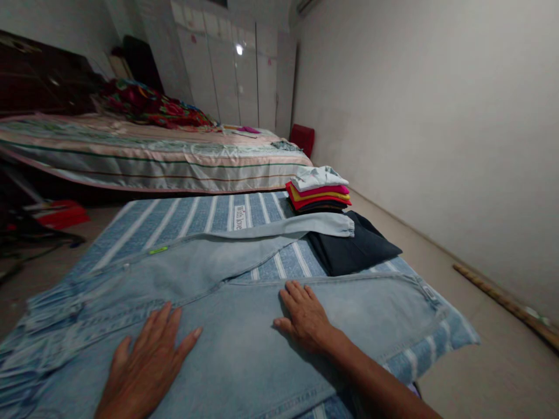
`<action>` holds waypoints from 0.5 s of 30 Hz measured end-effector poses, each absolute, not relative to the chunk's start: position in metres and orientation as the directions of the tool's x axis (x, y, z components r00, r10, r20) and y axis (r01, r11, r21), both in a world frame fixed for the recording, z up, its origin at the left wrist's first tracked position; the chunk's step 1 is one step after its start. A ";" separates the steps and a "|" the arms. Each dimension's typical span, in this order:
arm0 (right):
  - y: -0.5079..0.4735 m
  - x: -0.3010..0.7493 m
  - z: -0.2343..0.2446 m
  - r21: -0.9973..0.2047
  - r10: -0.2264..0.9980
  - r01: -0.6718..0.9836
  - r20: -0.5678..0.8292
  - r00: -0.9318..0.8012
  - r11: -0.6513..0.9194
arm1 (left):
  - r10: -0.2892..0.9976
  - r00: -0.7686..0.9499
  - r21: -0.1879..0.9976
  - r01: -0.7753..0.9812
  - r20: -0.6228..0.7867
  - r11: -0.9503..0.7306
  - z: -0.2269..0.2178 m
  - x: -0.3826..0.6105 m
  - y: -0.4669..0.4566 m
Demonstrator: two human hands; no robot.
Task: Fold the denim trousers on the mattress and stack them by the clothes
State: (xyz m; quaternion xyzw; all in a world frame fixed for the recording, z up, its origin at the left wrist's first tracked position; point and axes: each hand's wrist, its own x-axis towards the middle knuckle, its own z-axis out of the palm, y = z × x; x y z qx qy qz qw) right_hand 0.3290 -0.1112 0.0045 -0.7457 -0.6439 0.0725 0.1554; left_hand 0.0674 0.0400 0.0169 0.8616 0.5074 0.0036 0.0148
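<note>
A pair of light blue jeans (244, 326) lies spread across the striped cloth, with the gathered waist at the left and the legs running right. My left hand (148, 361) rests on the upper part of the near leg, fingers spread. Farther along that same leg lies my right hand (303, 314), palm down with its fingers stretched out. Neither hand grips anything. The far leg angles away, and its elastic cuff overlaps a folded dark garment (358, 247). A small yellow-green tag (158, 250) shows on the far side of the jeans.
Behind the dark garment stands a stack of folded clothes (318, 189) in white, pink, yellow, red and black. The blue striped cloth (144, 224) covers the table. A bed (152, 157) stands beyond; a wall (428, 128) and a wooden strip (502, 302) are at right.
</note>
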 end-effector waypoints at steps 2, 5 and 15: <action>-0.121 0.336 0.000 -0.298 0.972 0.940 0.109 0.208 -0.168 | 0.864 0.501 -0.054 0.863 -0.037 -0.503 0.018 0.068 0.039; -0.136 0.342 -0.006 -0.265 0.962 0.946 0.146 0.229 -0.185 | 0.867 0.495 -0.102 0.861 -0.057 -0.498 0.019 0.069 0.038; -0.155 0.373 -0.031 -0.165 0.879 0.962 0.397 0.266 -0.216 | 0.886 0.463 -0.079 0.882 -0.036 -0.464 0.012 0.066 0.034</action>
